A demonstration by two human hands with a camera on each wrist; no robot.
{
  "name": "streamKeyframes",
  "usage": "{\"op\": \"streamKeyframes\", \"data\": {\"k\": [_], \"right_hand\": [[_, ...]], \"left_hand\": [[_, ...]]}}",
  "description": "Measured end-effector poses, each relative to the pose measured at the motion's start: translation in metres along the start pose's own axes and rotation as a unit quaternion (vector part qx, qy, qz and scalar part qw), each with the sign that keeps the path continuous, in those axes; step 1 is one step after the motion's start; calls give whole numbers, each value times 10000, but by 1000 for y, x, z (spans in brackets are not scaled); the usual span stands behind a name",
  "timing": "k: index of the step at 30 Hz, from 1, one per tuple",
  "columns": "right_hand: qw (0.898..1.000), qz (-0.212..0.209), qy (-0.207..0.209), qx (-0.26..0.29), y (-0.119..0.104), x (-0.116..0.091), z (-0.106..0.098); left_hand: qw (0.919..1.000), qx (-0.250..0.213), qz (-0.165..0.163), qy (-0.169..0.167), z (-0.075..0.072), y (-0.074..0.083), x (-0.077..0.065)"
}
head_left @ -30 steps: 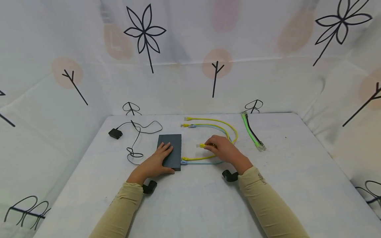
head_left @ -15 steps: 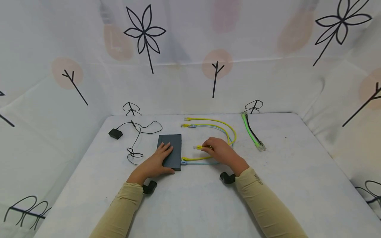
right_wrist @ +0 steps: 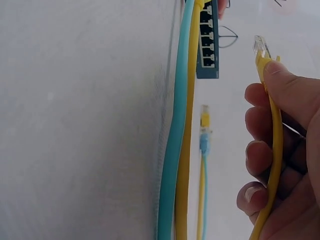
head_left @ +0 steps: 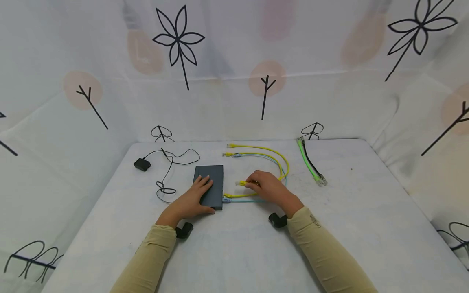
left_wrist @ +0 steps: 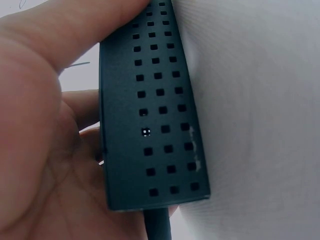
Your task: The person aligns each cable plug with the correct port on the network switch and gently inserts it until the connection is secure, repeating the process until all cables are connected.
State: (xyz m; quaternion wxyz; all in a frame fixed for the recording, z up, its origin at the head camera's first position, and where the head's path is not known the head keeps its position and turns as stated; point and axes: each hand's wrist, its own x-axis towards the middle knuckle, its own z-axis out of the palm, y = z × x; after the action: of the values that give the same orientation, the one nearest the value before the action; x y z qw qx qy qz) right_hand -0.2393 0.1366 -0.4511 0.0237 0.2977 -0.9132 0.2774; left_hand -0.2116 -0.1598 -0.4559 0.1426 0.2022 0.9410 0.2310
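A dark grey network switch (head_left: 216, 183) lies on the table, its row of ports facing right. My left hand (head_left: 192, 199) rests on its top with fingers laid out and the thumb along the near edge. The left wrist view shows the vented side (left_wrist: 160, 110) of the switch. To the right, my right hand (head_left: 269, 187) pinches a yellow Ethernet cable just behind its clear plug (right_wrist: 261, 47). That plug points at the switch, apart from it. A yellow cable (head_left: 238, 196) and a light blue cable (head_left: 243, 200) are plugged into the near ports.
Behind the right hand lie the cables' loose ends, a yellow plug (head_left: 231, 145) and a light blue plug (head_left: 236, 155) among them. Green (head_left: 307, 160) and black (head_left: 312, 162) cables lie farther right. A black power adapter (head_left: 142, 164) with tangled cord is at left.
My right hand has moved left and slightly nearer to me, bringing the yellow plug closer to the switch. The left hand and switch have stayed put.
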Motion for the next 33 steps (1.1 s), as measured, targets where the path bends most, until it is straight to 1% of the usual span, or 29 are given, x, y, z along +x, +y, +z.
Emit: {"op": "streamKeyframes", "data": {"k": [6,13,27,33], "right_hand": [[10000,-13,-49,-5,-1,1,2],[9999,117,-125,13,-4,2,2],[9996,-36,-254,122,-5,5,10],[9996,-22,-243,152,-6,5,13]], "left_hand": [[10000,-1,-7,16,0,1,-1],[10000,23,5,13,0,2,-1],[10000,37,-35,-22,1,0,1],[10000,24,-68,-30,1,0,1]]}}
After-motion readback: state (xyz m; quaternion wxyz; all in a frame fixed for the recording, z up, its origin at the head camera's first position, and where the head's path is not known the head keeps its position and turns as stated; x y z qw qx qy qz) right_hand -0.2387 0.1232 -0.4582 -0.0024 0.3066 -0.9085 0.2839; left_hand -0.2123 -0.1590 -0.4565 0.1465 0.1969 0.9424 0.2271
